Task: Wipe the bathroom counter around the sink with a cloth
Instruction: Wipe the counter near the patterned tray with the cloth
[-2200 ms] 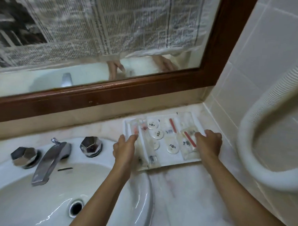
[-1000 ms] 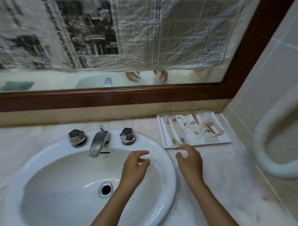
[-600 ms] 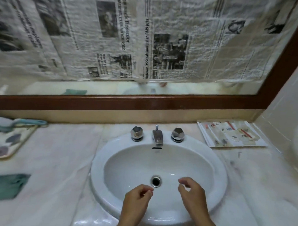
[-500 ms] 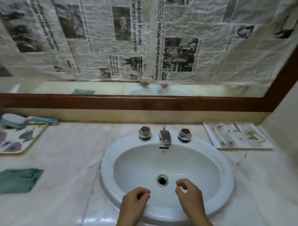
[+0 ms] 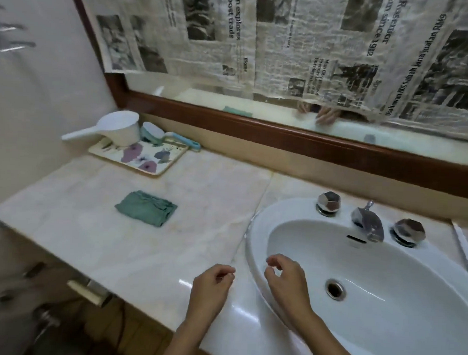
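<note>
Glossy marble counter [image 5: 133, 242], crumpled green cloth [image 5: 146, 207]

The head view looks down, close, angled left across the counter [image 5: 149, 243].

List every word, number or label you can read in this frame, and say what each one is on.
"ion explores" / "boost trade": cut-off headline on the newspaper covering the mirror.
"since 1912": second headline, same newspaper.
"Usahawan IKS Sabah jana jualan RM9": headline further right, same newspaper.
"Home": small heading, same newspaper.
Body columns and captions: too small and blurred to read.
No other readable text.
</note>
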`<action>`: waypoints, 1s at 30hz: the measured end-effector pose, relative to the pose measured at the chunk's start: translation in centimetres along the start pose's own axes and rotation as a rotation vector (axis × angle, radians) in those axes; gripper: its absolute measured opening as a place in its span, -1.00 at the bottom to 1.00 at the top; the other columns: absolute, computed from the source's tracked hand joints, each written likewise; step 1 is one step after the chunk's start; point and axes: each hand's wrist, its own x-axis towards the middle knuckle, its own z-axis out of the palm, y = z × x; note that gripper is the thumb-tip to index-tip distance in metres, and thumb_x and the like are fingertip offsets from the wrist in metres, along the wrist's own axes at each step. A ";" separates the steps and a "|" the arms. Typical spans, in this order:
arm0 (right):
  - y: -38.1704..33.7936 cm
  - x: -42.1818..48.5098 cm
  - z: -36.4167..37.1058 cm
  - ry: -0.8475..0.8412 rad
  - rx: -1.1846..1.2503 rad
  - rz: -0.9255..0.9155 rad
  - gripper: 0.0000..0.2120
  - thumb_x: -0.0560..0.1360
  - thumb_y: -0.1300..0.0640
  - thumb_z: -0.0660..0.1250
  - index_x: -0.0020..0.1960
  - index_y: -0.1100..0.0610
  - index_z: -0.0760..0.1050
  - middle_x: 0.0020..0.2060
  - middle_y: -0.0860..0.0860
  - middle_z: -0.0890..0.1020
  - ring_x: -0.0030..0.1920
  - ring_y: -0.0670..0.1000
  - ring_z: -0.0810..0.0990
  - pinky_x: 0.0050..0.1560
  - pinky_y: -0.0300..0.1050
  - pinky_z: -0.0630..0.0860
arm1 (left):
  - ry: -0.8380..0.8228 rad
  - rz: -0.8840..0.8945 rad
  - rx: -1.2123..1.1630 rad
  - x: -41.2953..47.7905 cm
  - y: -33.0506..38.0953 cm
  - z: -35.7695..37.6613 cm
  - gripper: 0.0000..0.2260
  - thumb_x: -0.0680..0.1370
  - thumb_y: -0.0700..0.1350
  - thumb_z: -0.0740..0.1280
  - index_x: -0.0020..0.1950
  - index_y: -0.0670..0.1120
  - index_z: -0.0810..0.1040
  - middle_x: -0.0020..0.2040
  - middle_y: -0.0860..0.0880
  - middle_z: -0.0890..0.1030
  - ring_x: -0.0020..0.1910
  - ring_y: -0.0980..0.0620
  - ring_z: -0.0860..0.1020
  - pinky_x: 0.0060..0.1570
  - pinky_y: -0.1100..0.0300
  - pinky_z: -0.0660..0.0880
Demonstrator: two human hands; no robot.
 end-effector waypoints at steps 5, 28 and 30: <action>-6.3 3.2 7.7 -0.137 -0.002 -0.110 -0.78 0.44 0.22 0.32 0.06 0.11 0.61 -0.03 -0.06 0.63 0.06 -0.01 0.54 0.03 -0.18 0.45 | 0.207 -0.051 -0.036 2.6 -3.6 -9.3 -0.79 0.53 -0.22 0.33 -0.11 0.09 0.63 -0.08 0.15 0.66 -0.06 0.24 0.58 -0.18 0.53 0.39; -24.2 18.4 31.9 -0.292 -0.666 -0.063 -0.65 0.48 -0.10 0.35 0.16 0.05 0.42 0.11 0.03 0.45 0.13 0.09 0.35 0.12 0.05 0.38 | 0.230 0.274 0.643 25.4 -15.3 -34.1 -0.54 0.52 0.09 0.12 0.39 0.04 0.47 0.50 0.02 0.33 0.46 0.00 0.30 0.31 0.06 0.28; -24.3 18.6 32.2 -0.302 -0.706 -0.068 -0.73 0.48 -0.07 0.35 0.08 0.06 0.45 0.06 0.03 0.46 0.10 0.08 0.35 0.10 0.04 0.40 | 0.227 0.277 0.619 25.3 -15.7 -34.1 -0.50 0.52 0.14 0.06 0.40 0.05 0.45 0.51 0.06 0.30 0.48 0.07 0.25 0.33 0.13 0.20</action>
